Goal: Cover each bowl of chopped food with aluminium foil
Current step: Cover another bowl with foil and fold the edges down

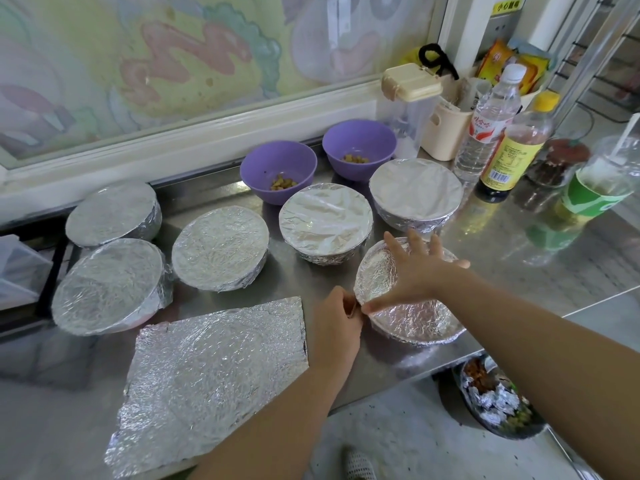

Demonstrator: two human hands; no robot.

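Steel counter under painted window; right hand spread on foiled bowl, left hand pinching its foil edge.

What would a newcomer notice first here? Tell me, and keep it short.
Foil-covered bowls crowd the steel counter; both hands work on the nearest bowl, the right hand spread flat on top, the left hand pinching foil at its rim. At the back two purple bowls of chopped food stand uncovered, and a loose foil sheet lies flat at the front left.
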